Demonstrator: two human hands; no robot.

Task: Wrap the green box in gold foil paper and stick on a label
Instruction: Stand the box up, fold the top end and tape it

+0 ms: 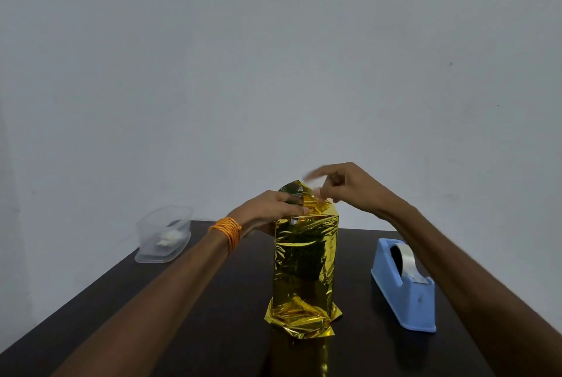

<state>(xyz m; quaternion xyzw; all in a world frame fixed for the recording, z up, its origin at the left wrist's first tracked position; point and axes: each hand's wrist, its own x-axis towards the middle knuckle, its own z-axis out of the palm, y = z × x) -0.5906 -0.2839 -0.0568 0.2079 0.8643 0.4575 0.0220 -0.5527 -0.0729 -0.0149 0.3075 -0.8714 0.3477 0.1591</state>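
Head view: we hold the tall box in crinkled gold foil paper upright on the dark desk. Our left fingers curl round its top. Our right fingers, blurred, apparently pinch the loose foil flap beside them. We judge it needs creasing flat before taping; the blue plastic tape dispenser waits below the right fingers.

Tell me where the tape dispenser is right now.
In the head view, the blue tape dispenser sits on the dark table, right of the foil-wrapped box.
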